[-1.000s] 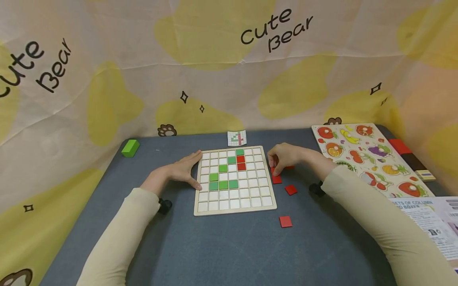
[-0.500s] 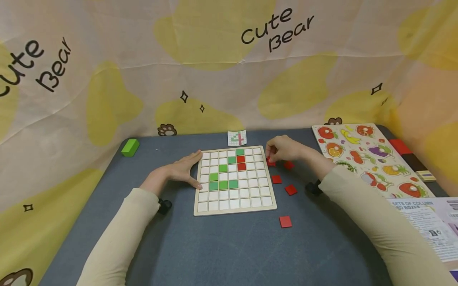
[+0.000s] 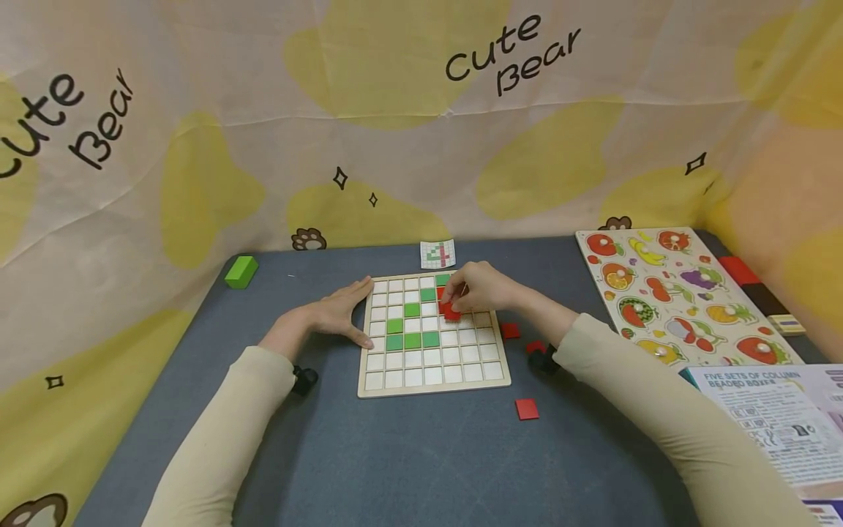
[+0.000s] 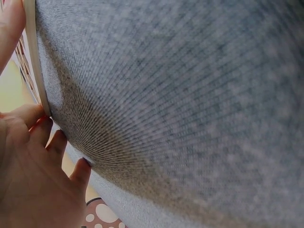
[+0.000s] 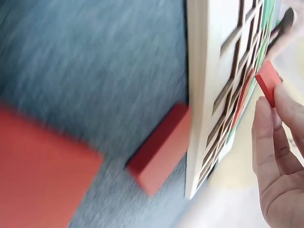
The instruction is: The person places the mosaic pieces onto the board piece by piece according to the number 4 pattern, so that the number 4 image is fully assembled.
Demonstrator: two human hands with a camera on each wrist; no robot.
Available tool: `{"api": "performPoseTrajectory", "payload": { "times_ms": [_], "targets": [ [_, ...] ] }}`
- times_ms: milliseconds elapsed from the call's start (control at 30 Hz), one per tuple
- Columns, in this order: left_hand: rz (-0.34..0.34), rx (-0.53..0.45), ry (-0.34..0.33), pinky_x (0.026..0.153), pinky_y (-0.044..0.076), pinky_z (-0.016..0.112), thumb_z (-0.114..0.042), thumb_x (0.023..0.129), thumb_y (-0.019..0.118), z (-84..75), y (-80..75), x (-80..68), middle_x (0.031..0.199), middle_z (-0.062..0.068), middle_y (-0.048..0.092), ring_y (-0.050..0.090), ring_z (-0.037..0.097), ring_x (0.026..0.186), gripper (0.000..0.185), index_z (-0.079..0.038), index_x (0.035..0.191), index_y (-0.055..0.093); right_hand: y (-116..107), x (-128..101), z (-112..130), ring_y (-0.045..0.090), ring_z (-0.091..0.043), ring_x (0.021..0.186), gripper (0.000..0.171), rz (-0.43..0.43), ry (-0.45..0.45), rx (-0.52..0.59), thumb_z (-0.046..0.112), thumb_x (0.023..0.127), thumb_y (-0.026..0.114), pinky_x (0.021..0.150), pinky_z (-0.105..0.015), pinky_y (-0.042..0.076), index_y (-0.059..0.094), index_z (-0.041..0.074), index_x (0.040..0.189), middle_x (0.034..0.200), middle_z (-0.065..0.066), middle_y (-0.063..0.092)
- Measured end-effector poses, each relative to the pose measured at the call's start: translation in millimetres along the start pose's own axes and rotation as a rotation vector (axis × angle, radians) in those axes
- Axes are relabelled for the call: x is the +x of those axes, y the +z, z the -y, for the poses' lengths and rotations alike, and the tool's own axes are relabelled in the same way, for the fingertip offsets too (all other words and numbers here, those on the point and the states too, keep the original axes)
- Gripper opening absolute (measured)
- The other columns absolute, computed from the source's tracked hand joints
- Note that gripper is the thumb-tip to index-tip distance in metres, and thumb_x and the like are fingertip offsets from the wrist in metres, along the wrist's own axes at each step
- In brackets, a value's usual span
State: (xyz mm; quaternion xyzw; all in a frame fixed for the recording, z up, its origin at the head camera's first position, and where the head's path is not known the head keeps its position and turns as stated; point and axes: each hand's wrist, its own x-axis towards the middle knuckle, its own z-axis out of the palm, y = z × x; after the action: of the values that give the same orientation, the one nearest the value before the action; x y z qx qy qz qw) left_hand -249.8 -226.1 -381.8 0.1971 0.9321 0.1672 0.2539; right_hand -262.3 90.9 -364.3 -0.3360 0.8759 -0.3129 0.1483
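Observation:
A wooden grid board [image 3: 431, 375] with white squares lies on the dark table, several green tiles [image 3: 412, 340] set in it. The left hand [image 3: 337, 309] rests at the board's left edge, thumb and fingers spread apart; in the left wrist view its fingers touch the rim. Over the board's upper right part, the right hand [image 3: 484, 288] pinches a red tile [image 5: 269, 81] between thumb and fingertips. That tile is tilted, just below the red squares of the grid, which the fingers partly cover. Whether it touches the board cannot be told.
Loose red tiles [image 3: 527, 409] lie right of the board, some partly under the right wrist. Behind the board is a small pattern card [image 3: 437, 254]. A fruit puzzle board [image 3: 658, 293] and a printed box [image 3: 764, 417] are at right, a green block [image 3: 241, 271] at far left.
From beside the board's right edge, the right hand picked up a red tile and moved left with it over the grid. The left hand has stayed at the board's left edge.

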Motion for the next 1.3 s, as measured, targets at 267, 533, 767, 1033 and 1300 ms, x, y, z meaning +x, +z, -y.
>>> {"api": "performPoseTrajectory", "payload": {
  "times_ms": [267, 533, 767, 1033, 1300],
  "targets": [
    [-0.003, 0.014, -0.001, 0.123, 0.01, 0.065, -0.051, 0.073, 0.083, 0.9, 1.0, 1.0, 0.169, 0.014, -0.005, -0.001, 0.04, 0.156, 0.127, -0.007, 0.16, 0.001, 12, 7, 5, 0.066, -0.009, 0.076, 0.012, 0.039, 0.009, -0.043, -0.002, 0.083, 0.071, 0.08, -0.029, 0.053, 0.076, 0.007, 0.09, 0.084, -0.006, 0.074],
    [-0.011, 0.01, 0.006, 0.122, 0.011, 0.065, -0.051, 0.073, 0.084, 1.4, 0.5, 0.3, 0.169, 0.015, -0.004, 0.0, 0.04, 0.156, 0.128, -0.007, 0.16, 0.001, 13, 6, 7, 0.07, -0.011, 0.082, 0.012, 0.027, 0.008, -0.072, 0.0, 0.081, 0.076, 0.098, -0.041, 0.051, 0.08, 0.009, 0.089, 0.088, -0.003, 0.077],
    [-0.014, 0.0, 0.016, 0.123, 0.011, 0.064, -0.05, 0.072, 0.084, 0.6, -0.1, -1.1, 0.169, 0.016, -0.004, 0.0, 0.041, 0.156, 0.129, -0.006, 0.16, 0.001, 6, -2, -1, 0.068, -0.011, 0.082, 0.018, 0.058, -0.061, -0.091, 0.001, 0.082, 0.075, 0.076, -0.026, 0.055, 0.08, 0.009, 0.098, 0.093, -0.004, 0.078],
    [-0.01, 0.007, 0.019, 0.123, 0.01, 0.064, -0.051, 0.073, 0.084, 0.9, 1.0, 1.2, 0.169, 0.016, -0.004, 0.0, 0.041, 0.156, 0.128, -0.006, 0.16, 0.002, -36, -24, -28, 0.067, -0.015, 0.083, 0.013, 0.093, 0.035, -0.096, 0.004, 0.084, 0.075, 0.072, -0.027, 0.055, 0.076, 0.007, 0.097, 0.096, -0.01, 0.075],
    [-0.016, 0.019, 0.02, 0.123, 0.011, 0.063, -0.051, 0.073, 0.084, 3.6, 1.7, 3.1, 0.168, 0.017, -0.004, 0.001, 0.042, 0.156, 0.128, -0.005, 0.16, 0.002, -70, -48, -68, 0.054, -0.019, 0.088, 0.029, 0.233, 0.208, -0.104, -0.003, 0.076, 0.078, 0.072, -0.028, 0.046, 0.072, 0.008, 0.102, 0.095, -0.011, 0.063]
  ]
}}
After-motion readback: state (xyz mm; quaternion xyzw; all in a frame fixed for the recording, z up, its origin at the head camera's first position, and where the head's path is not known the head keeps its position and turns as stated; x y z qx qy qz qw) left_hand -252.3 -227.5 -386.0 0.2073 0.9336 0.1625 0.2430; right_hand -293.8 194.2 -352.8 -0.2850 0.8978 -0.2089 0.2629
